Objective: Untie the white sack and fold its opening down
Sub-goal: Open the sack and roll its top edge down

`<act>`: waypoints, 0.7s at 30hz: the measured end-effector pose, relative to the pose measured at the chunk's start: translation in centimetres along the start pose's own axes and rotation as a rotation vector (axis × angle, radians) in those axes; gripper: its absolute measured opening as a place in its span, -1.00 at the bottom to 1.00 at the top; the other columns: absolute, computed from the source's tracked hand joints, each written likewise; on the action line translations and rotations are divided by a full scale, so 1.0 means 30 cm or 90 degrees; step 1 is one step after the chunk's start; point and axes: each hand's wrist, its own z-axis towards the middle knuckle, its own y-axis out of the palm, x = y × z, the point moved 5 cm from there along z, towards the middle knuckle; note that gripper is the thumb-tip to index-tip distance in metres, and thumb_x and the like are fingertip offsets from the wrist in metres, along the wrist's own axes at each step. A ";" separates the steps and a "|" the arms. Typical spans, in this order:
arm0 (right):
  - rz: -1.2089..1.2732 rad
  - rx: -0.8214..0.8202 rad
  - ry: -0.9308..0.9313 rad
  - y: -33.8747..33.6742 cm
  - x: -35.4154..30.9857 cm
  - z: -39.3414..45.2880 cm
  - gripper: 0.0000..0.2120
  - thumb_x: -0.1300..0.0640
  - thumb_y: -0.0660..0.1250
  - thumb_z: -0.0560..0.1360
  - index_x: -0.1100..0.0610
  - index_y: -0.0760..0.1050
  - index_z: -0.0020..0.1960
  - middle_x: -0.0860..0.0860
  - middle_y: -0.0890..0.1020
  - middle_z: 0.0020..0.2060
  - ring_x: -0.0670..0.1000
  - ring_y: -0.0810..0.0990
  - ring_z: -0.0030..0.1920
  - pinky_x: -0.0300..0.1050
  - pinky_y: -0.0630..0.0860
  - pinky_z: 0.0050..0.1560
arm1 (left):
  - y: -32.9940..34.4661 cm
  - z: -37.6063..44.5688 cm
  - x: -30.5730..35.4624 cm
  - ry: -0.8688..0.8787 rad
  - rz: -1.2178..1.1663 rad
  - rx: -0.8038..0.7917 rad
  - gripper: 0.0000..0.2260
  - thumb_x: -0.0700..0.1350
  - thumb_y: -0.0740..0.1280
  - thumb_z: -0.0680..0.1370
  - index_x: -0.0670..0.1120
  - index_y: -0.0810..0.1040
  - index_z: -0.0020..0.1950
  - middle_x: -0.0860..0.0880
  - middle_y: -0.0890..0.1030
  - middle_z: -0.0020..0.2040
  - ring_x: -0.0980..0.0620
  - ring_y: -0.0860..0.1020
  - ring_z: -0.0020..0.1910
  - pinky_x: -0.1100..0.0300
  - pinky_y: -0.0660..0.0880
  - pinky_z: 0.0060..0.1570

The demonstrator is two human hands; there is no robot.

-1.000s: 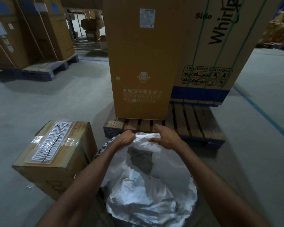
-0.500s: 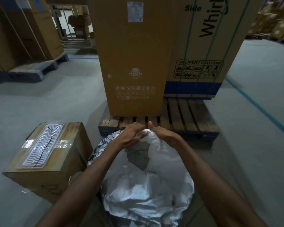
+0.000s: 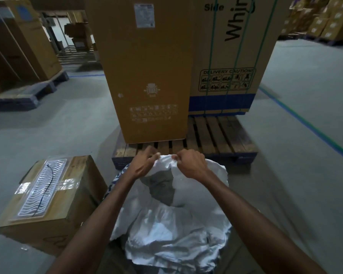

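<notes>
Right hand [image 3: 191, 165] pinches the bunched top of the white sack [image 3: 172, 220], centre frame, likely steadying it. Left hand [image 3: 144, 165] pinches alongside, probably working it open.

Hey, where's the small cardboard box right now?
In the head view the box sits on the floor at lower left, just left of the sack and nearer than the pallet.

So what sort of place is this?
Probably a warehouse: a tall brown cardboard appliance carton on a slatted wooden pallet, stacked boxes behind, and a grey concrete floor with a painted line.
</notes>
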 end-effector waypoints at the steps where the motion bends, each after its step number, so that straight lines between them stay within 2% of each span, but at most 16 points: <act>1: 0.080 -0.027 0.013 0.003 0.002 0.011 -0.63 -0.12 0.19 0.67 0.08 0.59 -0.15 0.02 0.60 -0.27 0.08 0.60 -0.22 -0.03 0.47 -0.14 | 0.000 -0.012 0.026 0.059 0.070 0.000 -0.54 0.29 0.11 0.65 0.05 0.44 0.41 -0.06 0.52 0.29 -0.09 0.48 0.27 -0.09 0.43 0.29; 2: 0.179 -0.067 0.033 0.008 0.002 0.023 -0.62 -0.13 0.19 0.66 0.07 0.60 -0.15 0.03 0.62 -0.25 0.07 0.60 -0.20 -0.01 0.50 -0.10 | 0.000 -0.029 0.061 0.122 0.133 -0.005 -0.54 0.29 0.08 0.67 0.11 0.36 0.49 -0.04 0.47 0.35 -0.05 0.40 0.34 -0.08 0.33 0.36; 3: 0.298 -0.121 0.067 0.020 0.007 0.040 -0.63 -0.12 0.20 0.67 0.09 0.64 -0.06 0.06 0.65 -0.14 0.06 0.61 -0.13 0.02 0.52 -0.03 | 0.005 -0.042 0.094 0.183 0.167 -0.016 -0.54 0.28 0.06 0.69 0.12 0.33 0.53 -0.03 0.44 0.40 -0.03 0.35 0.38 -0.08 0.26 0.41; 5: 0.511 -0.232 0.153 0.031 0.010 0.054 -0.59 -0.11 0.21 0.67 0.16 0.59 0.28 0.11 0.63 0.18 0.12 0.61 0.13 0.04 0.51 0.17 | 0.030 -0.050 0.129 0.246 0.118 -0.069 -0.54 0.24 0.07 0.70 0.07 0.39 0.51 0.01 0.47 0.37 0.05 0.41 0.31 -0.01 0.34 0.37; 6: 0.550 -0.263 0.170 0.029 0.013 0.056 -0.54 -0.13 0.20 0.66 0.18 0.55 0.35 0.12 0.60 0.25 0.14 0.59 0.19 0.06 0.49 0.23 | 0.037 -0.054 0.143 0.245 0.057 -0.096 -0.55 0.24 0.09 0.69 0.05 0.44 0.48 0.04 0.51 0.32 0.08 0.47 0.23 0.04 0.43 0.26; 8: 0.472 -0.232 0.115 0.012 0.018 0.069 -0.48 -0.23 0.18 0.63 0.18 0.58 0.25 0.13 0.65 0.14 0.09 0.63 0.06 0.06 0.54 0.17 | 0.038 -0.038 0.140 0.214 -0.020 -0.085 -0.51 0.28 0.13 0.66 0.00 0.58 0.35 0.00 0.64 0.19 0.04 0.59 0.09 0.01 0.55 0.10; 10: 0.279 -0.140 0.004 -0.011 0.024 0.069 -0.45 -0.31 0.14 0.62 0.16 0.58 0.09 0.08 0.64 -0.05 0.04 0.59 -0.11 -0.01 0.52 -0.08 | 0.023 -0.021 0.115 0.135 -0.031 -0.015 -0.47 0.29 0.14 0.61 -0.09 0.70 0.07 -0.08 0.71 -0.04 -0.05 0.63 -0.12 -0.01 0.57 -0.06; 12: 0.097 -0.047 -0.073 -0.038 0.025 0.048 -0.53 -0.29 0.11 0.64 0.10 0.49 0.10 0.04 0.61 -0.05 0.05 0.56 -0.10 0.00 0.45 -0.11 | -0.003 0.010 0.069 0.047 -0.059 0.058 -0.44 0.29 0.16 0.55 -0.16 0.61 -0.29 -0.13 0.59 -0.36 -0.06 0.49 -0.39 0.06 0.42 -0.27; 13: 0.029 -0.004 -0.094 -0.042 0.027 0.040 -0.59 -0.25 0.10 0.66 0.08 0.46 0.12 0.03 0.61 -0.02 0.08 0.56 -0.07 0.03 0.43 -0.05 | -0.012 0.025 0.050 0.012 -0.087 0.078 -0.40 0.31 0.18 0.52 -0.20 0.57 -0.35 -0.18 0.54 -0.40 -0.05 0.43 -0.43 0.05 0.37 -0.30; 15: -0.034 0.059 -0.103 -0.045 0.033 0.033 -0.68 -0.14 0.11 0.68 0.08 0.47 0.06 0.04 0.61 -0.01 0.12 0.57 -0.03 0.08 0.43 0.04 | -0.018 0.046 0.034 -0.021 -0.128 0.062 -0.39 0.29 0.22 0.54 -0.27 0.62 -0.28 -0.26 0.60 -0.33 -0.03 0.44 -0.40 0.01 0.42 -0.27; 17: 0.038 0.082 -0.061 -0.039 0.053 0.045 -0.67 -0.07 0.13 0.69 0.10 0.51 -0.09 0.05 0.63 -0.13 0.12 0.58 -0.12 0.07 0.48 0.00 | -0.021 0.035 0.073 0.009 -0.084 0.029 -0.46 0.21 0.19 0.64 -0.21 0.64 -0.21 -0.18 0.60 -0.30 -0.02 0.47 -0.34 0.06 0.41 -0.20; 18: 0.103 0.074 -0.032 -0.041 0.060 0.049 -0.63 -0.07 0.14 0.69 0.10 0.53 -0.15 0.04 0.64 -0.20 0.11 0.59 -0.18 0.05 0.51 -0.07 | -0.024 0.023 0.102 0.046 -0.018 0.022 -0.47 0.22 0.13 0.67 -0.16 0.67 -0.09 -0.11 0.64 -0.20 -0.01 0.53 -0.26 0.08 0.45 -0.13; 19: 0.167 0.056 -0.001 -0.044 0.064 0.058 -0.60 -0.09 0.15 0.69 0.07 0.55 -0.19 0.03 0.63 -0.26 0.09 0.58 -0.23 0.02 0.51 -0.14 | -0.025 0.013 0.128 0.090 0.058 0.022 -0.48 0.26 0.07 0.68 -0.08 0.67 0.11 -0.07 0.68 -0.03 0.01 0.59 -0.11 0.06 0.51 -0.01; 21: 0.294 -0.005 0.042 -0.055 0.058 0.075 -0.59 -0.09 0.17 0.68 0.05 0.55 -0.25 0.02 0.61 -0.31 0.06 0.57 -0.28 0.00 0.48 -0.21 | -0.026 -0.004 0.175 0.186 0.122 0.016 -0.50 0.29 0.03 0.68 0.06 0.48 0.45 -0.02 0.59 0.32 0.03 0.53 0.22 -0.03 0.50 0.21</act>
